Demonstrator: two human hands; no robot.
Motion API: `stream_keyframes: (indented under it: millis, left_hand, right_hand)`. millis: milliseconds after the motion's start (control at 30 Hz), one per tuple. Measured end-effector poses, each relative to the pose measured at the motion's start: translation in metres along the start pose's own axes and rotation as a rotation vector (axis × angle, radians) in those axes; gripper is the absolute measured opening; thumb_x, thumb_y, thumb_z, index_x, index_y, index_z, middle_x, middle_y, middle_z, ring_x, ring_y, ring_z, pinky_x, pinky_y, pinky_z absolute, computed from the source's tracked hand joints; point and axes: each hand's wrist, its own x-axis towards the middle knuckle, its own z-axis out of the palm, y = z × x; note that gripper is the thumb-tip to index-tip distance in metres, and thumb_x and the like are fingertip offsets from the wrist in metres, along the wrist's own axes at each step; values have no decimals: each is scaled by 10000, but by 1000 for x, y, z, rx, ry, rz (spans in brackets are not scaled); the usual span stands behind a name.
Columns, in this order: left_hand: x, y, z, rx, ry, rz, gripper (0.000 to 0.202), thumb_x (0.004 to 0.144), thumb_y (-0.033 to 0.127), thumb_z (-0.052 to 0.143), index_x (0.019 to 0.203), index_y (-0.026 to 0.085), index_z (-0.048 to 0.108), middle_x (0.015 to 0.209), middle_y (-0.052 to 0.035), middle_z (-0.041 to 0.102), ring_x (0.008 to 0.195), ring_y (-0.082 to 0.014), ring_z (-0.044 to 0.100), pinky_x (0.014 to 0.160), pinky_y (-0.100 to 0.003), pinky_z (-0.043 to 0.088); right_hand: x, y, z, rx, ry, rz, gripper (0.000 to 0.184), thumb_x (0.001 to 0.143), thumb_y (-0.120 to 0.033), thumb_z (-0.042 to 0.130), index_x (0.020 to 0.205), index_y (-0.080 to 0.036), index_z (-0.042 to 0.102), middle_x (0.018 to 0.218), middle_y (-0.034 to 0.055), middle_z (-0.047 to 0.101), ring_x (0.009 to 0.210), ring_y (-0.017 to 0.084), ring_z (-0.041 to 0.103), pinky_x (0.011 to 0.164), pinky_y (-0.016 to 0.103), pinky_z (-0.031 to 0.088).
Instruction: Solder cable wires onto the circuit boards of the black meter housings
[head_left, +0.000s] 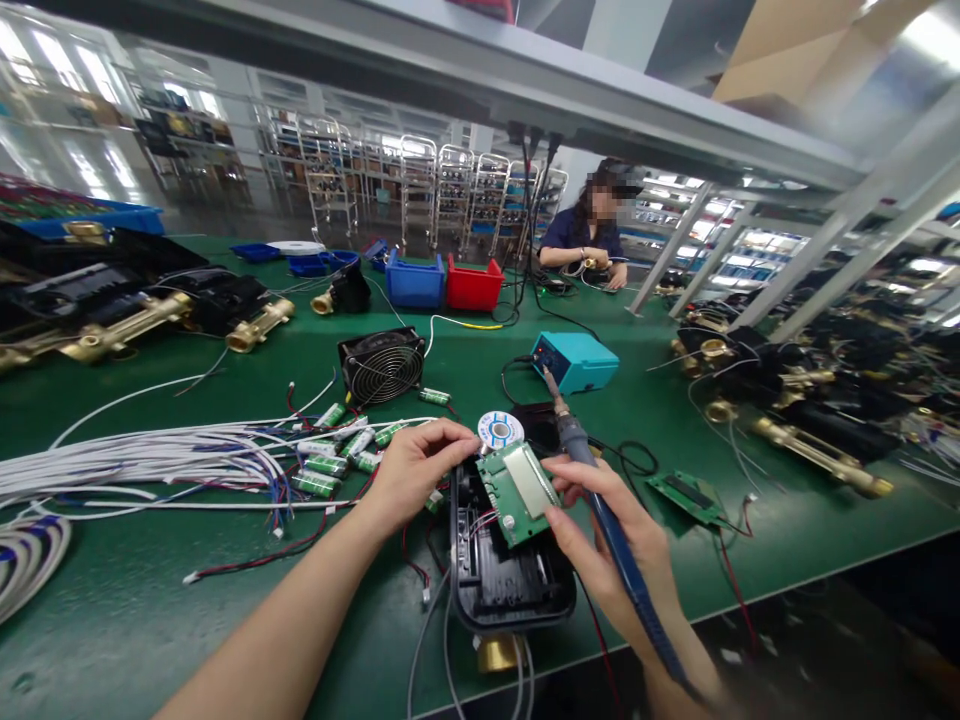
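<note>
My right hand (611, 525) grips the edge of a green circuit board (504, 500) with a pale display between thumb and fingers. A blue-handled soldering iron (600, 500) also rests in that hand, its tip pointing up and away. The board is tilted above an open black plastic housing (510, 590) with a brass fitting (498, 654) at its near end. Thumb and forefinger of my left hand (420, 465) are pinched together by the board's upper left corner; what lies between them is too small to make out. Behind the board is a solder spool (500, 430).
Green battery cells (326, 465) and bundled white cables (172, 460) lie to the left. Farther back are a black fan (382, 367), a teal soldering station (577, 360), and blue (415, 280) and red (474, 284) bins. Another circuit board (686, 497) lies right. A co-worker (585, 235) sits opposite.
</note>
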Motion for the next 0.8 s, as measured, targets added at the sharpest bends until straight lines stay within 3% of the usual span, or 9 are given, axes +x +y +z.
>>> stream_keyframes:
  millis: [100,167,300,400,500,600,700,800]
  left_hand:
    - [-1,0,1,14,1,-20,203,843,347,691,818,167,779,797,-54,785,783,-209,702,747,-316,541]
    - [-3,-1,1,28,13,-12,202,851,351,684,848,177,788,847,-59,794,831,-215,709,788,-326,547]
    - [-8,-3,-3,76,81,18,208,836,381,691,880,197,776,984,-71,776,929,-222,699,800,-321,547]
    - [-9,-3,-9,121,131,12,234,829,414,687,822,189,750,903,-60,753,816,-200,683,720,-298,528]
    - [-8,-2,-14,161,158,-27,260,836,431,667,804,180,729,733,-26,720,689,-184,651,663,-289,499]
    - [-10,1,-20,200,176,-74,274,853,435,632,843,176,720,723,-21,715,691,-189,647,655,-287,487]
    - [-26,6,-25,242,142,-131,263,864,412,601,851,180,724,748,-26,717,720,-197,645,666,-291,486]
    - [-57,15,-27,282,18,-205,194,810,314,625,854,182,760,750,-23,724,673,-187,637,625,-278,479]
  right_hand:
    - [6,11,-2,58,-113,-27,401,879,-177,636,1258,-291,578,1316,86,643,1251,265,596,1059,461,488]
    - [13,17,-6,150,-256,-13,518,852,-196,675,1333,-294,511,1443,97,564,1351,271,529,1126,470,429]
    - [32,20,-14,233,-502,31,685,749,-207,785,1362,-273,487,1458,104,546,1338,275,547,1128,443,421]
    - [46,13,-18,200,-571,31,674,712,-180,806,1320,-270,528,1335,70,622,1206,255,634,1067,417,474]
    - [53,7,-17,185,-583,25,628,690,-153,816,1249,-276,557,1199,25,648,1060,214,671,996,372,511]
    - [53,6,-14,162,-545,11,639,620,-138,856,1172,-277,565,1145,7,610,1031,206,646,957,343,512]
    - [45,9,-9,197,-425,17,619,635,-208,857,1161,-281,541,1140,19,586,1017,214,634,901,333,523]
    - [36,16,-1,302,-266,75,594,706,-302,815,1208,-280,496,1155,46,605,984,220,658,845,335,540]
